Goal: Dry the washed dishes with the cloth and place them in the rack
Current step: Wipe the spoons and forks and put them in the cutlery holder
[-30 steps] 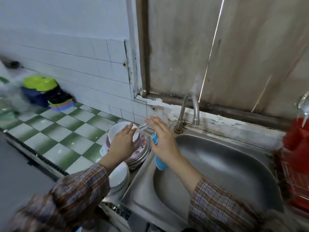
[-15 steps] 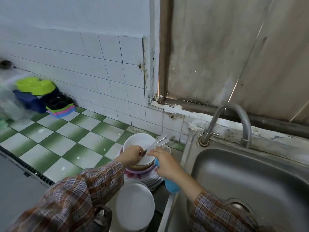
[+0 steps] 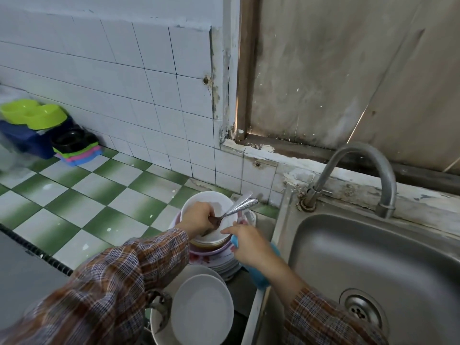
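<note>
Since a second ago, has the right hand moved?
Yes. The right hand, holding the cloth, has drawn back from the tap toward the person, and its fingers now point at the bowl.

A steel sink (image 3: 373, 257) fills the near right, with its drain (image 3: 361, 311) near and a curved faucet (image 3: 361, 155) at its far rim. A green-and-white checkered counter (image 3: 87, 195) spreads left below white wall tiles (image 3: 124, 70). Far left, a lime-green tub (image 3: 32, 115) sits on a dark blue box (image 3: 25, 143), beside a black bowl (image 3: 69, 139) atop stacked coloured trays (image 3: 79, 156).
</note>
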The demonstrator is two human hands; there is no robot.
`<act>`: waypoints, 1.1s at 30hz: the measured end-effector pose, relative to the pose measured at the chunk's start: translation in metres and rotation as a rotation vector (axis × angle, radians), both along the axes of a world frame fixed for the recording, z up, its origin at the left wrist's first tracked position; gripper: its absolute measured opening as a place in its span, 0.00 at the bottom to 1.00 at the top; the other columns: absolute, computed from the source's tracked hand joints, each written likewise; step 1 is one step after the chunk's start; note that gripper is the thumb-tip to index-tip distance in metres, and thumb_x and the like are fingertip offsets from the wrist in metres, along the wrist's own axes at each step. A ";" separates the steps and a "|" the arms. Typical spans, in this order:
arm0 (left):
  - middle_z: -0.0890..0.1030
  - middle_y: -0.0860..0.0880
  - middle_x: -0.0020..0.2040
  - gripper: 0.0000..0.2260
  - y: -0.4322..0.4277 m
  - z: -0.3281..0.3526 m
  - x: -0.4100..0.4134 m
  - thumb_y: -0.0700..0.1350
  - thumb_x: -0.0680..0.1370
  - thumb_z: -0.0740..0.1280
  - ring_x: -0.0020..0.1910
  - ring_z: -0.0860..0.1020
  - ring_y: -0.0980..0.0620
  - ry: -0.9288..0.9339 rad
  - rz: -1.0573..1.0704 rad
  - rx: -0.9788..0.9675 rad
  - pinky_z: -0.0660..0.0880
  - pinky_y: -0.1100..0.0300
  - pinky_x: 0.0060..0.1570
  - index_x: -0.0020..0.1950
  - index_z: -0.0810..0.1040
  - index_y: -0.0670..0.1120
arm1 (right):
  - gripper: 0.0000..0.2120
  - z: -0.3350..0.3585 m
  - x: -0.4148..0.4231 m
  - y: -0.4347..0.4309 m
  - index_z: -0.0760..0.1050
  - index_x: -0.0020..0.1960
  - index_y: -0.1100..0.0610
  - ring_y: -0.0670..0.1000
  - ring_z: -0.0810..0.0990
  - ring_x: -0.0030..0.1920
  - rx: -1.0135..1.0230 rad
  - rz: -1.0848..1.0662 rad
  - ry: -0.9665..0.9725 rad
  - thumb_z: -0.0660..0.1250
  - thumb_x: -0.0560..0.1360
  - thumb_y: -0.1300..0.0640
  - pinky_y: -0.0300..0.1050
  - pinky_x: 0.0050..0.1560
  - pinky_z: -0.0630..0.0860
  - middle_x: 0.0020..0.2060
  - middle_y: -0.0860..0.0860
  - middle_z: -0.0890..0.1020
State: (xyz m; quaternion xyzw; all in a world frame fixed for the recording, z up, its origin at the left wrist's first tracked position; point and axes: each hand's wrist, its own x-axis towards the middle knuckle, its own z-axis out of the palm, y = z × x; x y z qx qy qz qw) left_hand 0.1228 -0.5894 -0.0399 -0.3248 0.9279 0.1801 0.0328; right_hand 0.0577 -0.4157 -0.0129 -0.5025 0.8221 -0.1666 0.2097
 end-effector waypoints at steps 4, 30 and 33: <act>0.84 0.42 0.49 0.07 0.008 0.007 0.005 0.39 0.75 0.68 0.51 0.80 0.44 0.105 0.105 0.002 0.72 0.59 0.49 0.51 0.83 0.41 | 0.34 -0.004 -0.003 0.005 0.67 0.72 0.46 0.52 0.70 0.68 -0.141 -0.046 -0.136 0.69 0.71 0.69 0.48 0.67 0.69 0.67 0.49 0.73; 0.82 0.53 0.28 0.04 0.266 0.121 -0.044 0.33 0.71 0.74 0.26 0.78 0.59 0.753 0.261 0.875 0.77 0.65 0.30 0.41 0.83 0.41 | 0.06 0.096 -0.058 0.197 0.77 0.42 0.59 0.53 0.80 0.35 -0.877 -1.037 -1.126 0.74 0.71 0.64 0.46 0.39 0.78 0.37 0.56 0.82; 0.82 0.55 0.29 0.04 0.294 0.125 -0.058 0.33 0.72 0.73 0.27 0.78 0.61 0.767 0.273 0.802 0.77 0.66 0.34 0.46 0.83 0.36 | 0.01 0.110 -0.059 0.228 0.78 0.47 0.61 0.51 0.81 0.34 -0.897 -0.859 -1.239 0.69 0.75 0.65 0.44 0.36 0.79 0.37 0.56 0.82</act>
